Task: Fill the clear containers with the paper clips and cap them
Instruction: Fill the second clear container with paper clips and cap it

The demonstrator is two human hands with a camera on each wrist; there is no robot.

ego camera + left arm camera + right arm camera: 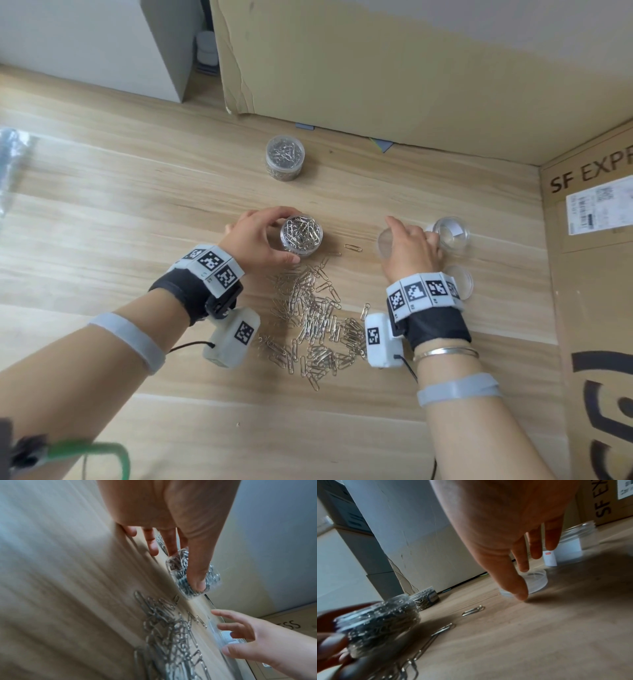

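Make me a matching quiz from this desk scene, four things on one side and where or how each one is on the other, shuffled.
Things:
1. far jar
2. near jar
3. empty jar
4. loose clips

States:
A. heaped on the desk between the wrists
B. open, full, held by the left hand
C. capped and full, standing alone
D. open, beyond the right hand

Pairs: 1-C, 2-B, 3-D, 4-A

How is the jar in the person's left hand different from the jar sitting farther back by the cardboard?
The jar in the left hand has no lid, so its clips show at the open mouth; the far jar looks capped. The left hand grips the near jar with its fingers curled round it, while nothing touches the far jar. The near jar sits beside the loose clip pile; the far jar stands apart. Both are clear, round and full of silver paper clips.
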